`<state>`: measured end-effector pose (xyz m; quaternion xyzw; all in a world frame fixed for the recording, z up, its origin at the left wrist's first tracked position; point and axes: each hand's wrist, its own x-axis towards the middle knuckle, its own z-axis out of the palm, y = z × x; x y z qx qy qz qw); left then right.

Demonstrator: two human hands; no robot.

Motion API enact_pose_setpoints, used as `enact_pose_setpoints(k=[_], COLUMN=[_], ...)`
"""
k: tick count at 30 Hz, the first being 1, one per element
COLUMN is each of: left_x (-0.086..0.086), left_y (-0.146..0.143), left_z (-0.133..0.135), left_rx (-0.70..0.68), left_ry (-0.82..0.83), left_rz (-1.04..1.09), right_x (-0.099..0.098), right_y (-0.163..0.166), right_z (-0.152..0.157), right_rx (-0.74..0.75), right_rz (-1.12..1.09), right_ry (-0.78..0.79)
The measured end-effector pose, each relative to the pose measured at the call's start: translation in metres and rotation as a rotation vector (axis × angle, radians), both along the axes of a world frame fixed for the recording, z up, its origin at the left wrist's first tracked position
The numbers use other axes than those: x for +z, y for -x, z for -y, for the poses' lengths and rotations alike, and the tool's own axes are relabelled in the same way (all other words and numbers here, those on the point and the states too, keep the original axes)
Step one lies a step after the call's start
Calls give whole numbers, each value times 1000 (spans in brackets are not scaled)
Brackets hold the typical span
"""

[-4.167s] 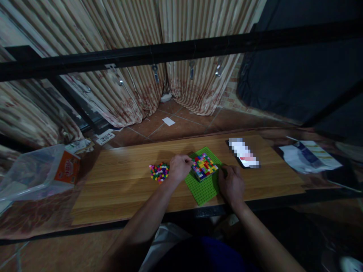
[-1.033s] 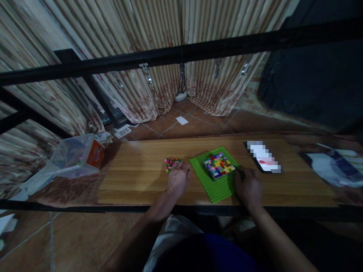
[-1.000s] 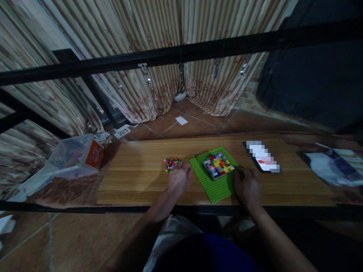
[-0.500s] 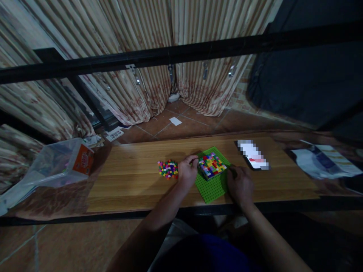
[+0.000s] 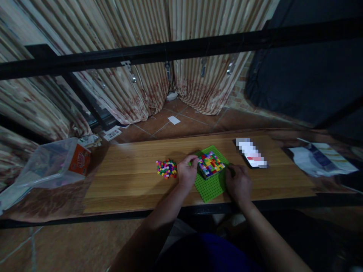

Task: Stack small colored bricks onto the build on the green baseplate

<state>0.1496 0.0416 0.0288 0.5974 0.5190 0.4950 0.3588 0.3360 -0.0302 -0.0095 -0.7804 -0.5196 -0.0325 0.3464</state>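
Note:
A green studded baseplate [image 5: 211, 189] lies at a slant on the wooden board. On its upper part stands a low block of toy bricks [image 5: 211, 164] in many colours, packed close together. At the plate's left edge is my left hand [image 5: 187, 172], thumb and forefinger pinched beside the block; a small green spot shows between them, too small to name. Against the right edge my right hand [image 5: 239, 184] is closed, its curled fingers on the plate's rim. Left of my left hand lies a pile of loose small bricks [image 5: 166, 168].
A phone [image 5: 251, 154] with a lit screen lies right of the plate on the wooden board [image 5: 121, 181]. A clear plastic box [image 5: 53, 162] with an orange label stands at the left. White plastic packaging [image 5: 320, 158] is at the right. A dark bar [image 5: 141, 53] crosses before the curtains.
The whole view has shifted slightly. Both hands keep nearly the same places at the plate's edges, and the brick block looks the same.

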Motion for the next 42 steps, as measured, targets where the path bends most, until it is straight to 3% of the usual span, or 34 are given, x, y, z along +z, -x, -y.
enact_pose_setpoints(k=[7,18,32,37,42], left_x=[-5,15,18,15,12], left_y=[3,10,15,30,66], left_z=[-3,-15,-19,-18,-13], left_rx=[-40,-140,-254,-249,-171], left_ry=[-10,57,-21,-19,-27], left_rz=[21,-172,-283,-185,-187], right_x=[1,0,3,1,1], right_y=[1,0,11,18,30], right_z=[0,0,12,29,40], right_rx=[-1,0,-5,42,100], right_rz=[-10,2,106,84,150], right_ry=[-8,-2,138,128,109])
